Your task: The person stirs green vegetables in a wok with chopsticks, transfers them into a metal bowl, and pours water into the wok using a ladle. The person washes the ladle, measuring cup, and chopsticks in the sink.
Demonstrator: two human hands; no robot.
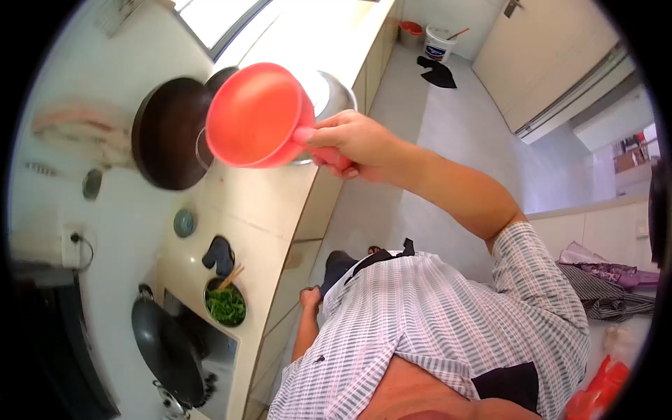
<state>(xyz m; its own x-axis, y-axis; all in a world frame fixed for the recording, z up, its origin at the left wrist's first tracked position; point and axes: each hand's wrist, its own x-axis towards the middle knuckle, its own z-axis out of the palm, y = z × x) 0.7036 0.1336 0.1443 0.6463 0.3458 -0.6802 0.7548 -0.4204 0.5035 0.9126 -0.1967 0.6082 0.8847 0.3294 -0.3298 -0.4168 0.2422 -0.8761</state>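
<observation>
My right hand (350, 145) is closed round the handle of a red plastic scoop (255, 115), raised over the counter (259, 203). The scoop's open side faces the camera, and no contents can be made out. Partly hidden behind it is a shiny metal vessel (343, 91). A dark wok (168, 133) leans at the wall beside the scoop. My left hand (310, 297) hangs low at my side near dark cloth, its fingers curled; what they hold, if anything, is too small to tell.
Green leaves (225, 305) fill a bowl with chopsticks near the stove (220, 357). A black wok (168, 346) stands over the stove. A dark cloth (219, 257) and a small round item (184, 223) lie on the counter. Buckets (439, 44) stand on the floor by the door (546, 56).
</observation>
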